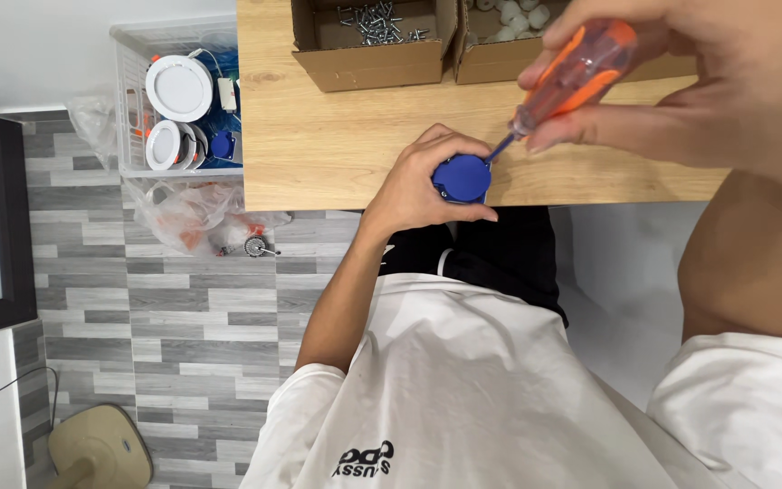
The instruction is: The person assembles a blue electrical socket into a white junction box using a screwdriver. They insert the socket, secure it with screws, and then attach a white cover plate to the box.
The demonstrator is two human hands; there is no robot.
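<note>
My left hand (418, 186) grips a small round blue plastic part (463, 177) at the near edge of the wooden table (337, 136). My right hand (708, 86) holds a screwdriver (572, 77) with a clear orange handle, high and close to the camera. Its blue shaft slants down and its tip meets the top right of the blue part.
Two open cardboard boxes stand at the table's far side, one with screws (377, 23), one with white pieces (513, 16). Left of the table, a clear crate (183, 100) holds round white lamps and blue parts. Plastic bags (192, 213) lie on the grey floor.
</note>
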